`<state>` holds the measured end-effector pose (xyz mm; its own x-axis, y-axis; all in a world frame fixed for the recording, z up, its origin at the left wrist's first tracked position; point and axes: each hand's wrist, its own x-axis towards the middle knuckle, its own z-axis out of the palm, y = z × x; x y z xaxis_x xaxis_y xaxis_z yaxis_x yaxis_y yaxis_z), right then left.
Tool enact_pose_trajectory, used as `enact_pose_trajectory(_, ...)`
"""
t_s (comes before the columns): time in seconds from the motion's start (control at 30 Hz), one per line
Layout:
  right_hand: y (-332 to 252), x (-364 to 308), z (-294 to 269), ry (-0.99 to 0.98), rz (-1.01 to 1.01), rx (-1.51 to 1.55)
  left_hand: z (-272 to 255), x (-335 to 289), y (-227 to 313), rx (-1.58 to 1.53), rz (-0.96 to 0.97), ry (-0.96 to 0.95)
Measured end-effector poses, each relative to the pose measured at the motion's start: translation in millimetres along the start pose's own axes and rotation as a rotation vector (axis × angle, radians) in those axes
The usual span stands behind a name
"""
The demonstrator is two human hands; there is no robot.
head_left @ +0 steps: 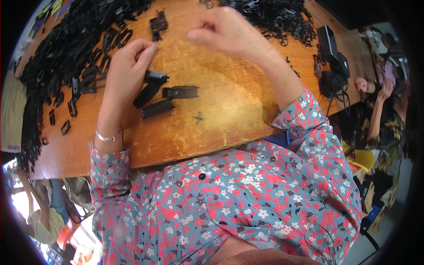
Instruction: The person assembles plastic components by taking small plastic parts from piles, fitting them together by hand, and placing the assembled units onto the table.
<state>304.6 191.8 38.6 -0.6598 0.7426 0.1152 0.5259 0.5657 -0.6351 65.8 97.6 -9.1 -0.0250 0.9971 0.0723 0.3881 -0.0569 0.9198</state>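
Observation:
My left hand [128, 66] is closed over the left part of the wooden table, thumb pressed against the curled forefinger. What it holds, if anything, is hidden. A black plastic part [157, 77] shows beside its palm; whether the hand grips it I cannot tell. Just below lie more black parts: a slotted one [180, 92] and a long dark one [157, 108]. My right hand [227, 33], blurred, is raised near the far side with its fingers curled in. Nothing can be made out between them. A small black cross-shaped piece [198, 118] lies nearer to me.
A large heap of black plastic parts [57, 66] covers the table's left side. Another heap [282, 17] of small black pieces lies at the far right. Farther right are a black box [327, 43] and a cable [335, 86]. Another person's hands [383, 90] show at the right edge.

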Motion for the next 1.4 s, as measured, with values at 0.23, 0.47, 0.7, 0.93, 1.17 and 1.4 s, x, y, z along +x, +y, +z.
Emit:
enact_pose_trajectory(0.23, 37, -28, -42, 0.192, 0.155, -0.562, -23, -1, 0, 0.022, 0.005, 0.201)
enact_pose_trajectory(0.47, 31, -32, -20, 0.122, 0.071, -0.594, -34, 1, -19, 0.707, 0.217, 0.353)
enact_pose_trajectory(0.7, 14, -35, 1, 0.111, -0.068, -0.407, -28, -2, -17, 0.670, 0.174, 0.321)
enact_pose_trajectory(0.93, 1, -32, 12, 0.086, -0.104, -0.237, -35, 16, -27, 0.893, 0.326, 0.485)
enact_pose_trajectory(1.17, 13, -33, 18, 0.154, -0.164, -0.234, -29, 23, -22, 0.914, 0.359, 0.408)
enact_pose_trajectory(1.4, 21, -29, 27, 0.208, -0.216, -0.193, -18, 1, -4, 0.346, 0.324, 0.401)
